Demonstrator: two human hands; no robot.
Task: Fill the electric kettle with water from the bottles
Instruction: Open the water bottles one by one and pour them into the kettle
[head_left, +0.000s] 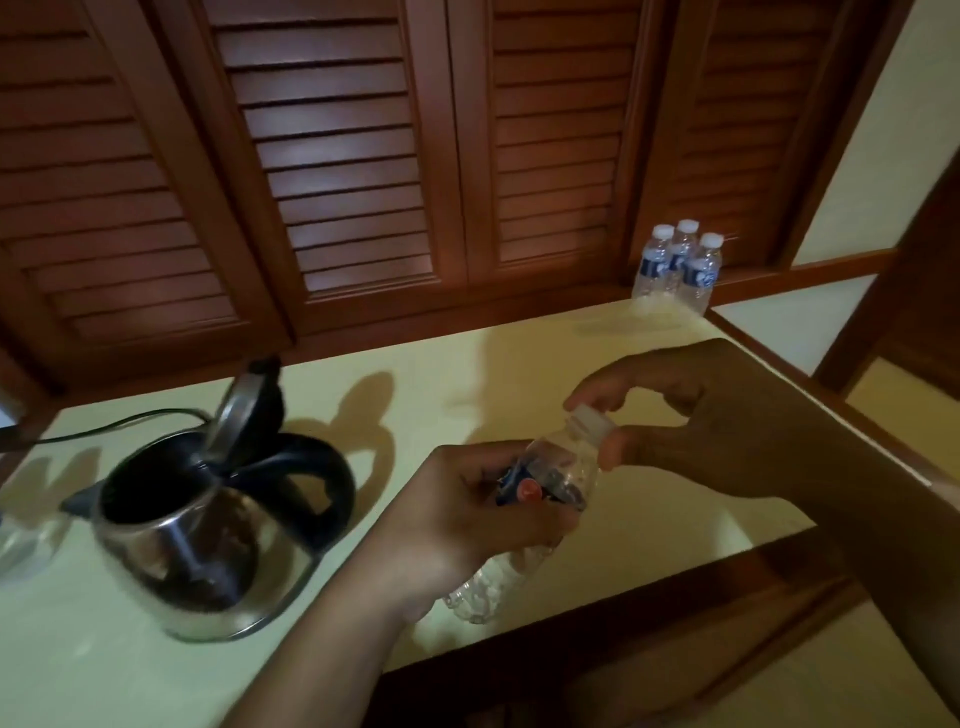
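Note:
A steel electric kettle (192, 540) with a black handle stands on the pale table (519, 374) at the left, its lid tipped up and open. My left hand (467, 525) grips a clear water bottle (550, 483) by its blue label, tilted with the neck up and to the right. My right hand (691, 415) pinches the bottle's white cap (592, 420) between thumb and fingers. Three more sealed bottles (678, 267) stand together at the table's far right corner.
A black cord (104, 423) runs from the kettle off to the left. Brown louvred doors (363, 156) rise directly behind the table. A clear object (21, 540) sits at the left edge. The table's wooden front edge (675, 587) runs below my hands.

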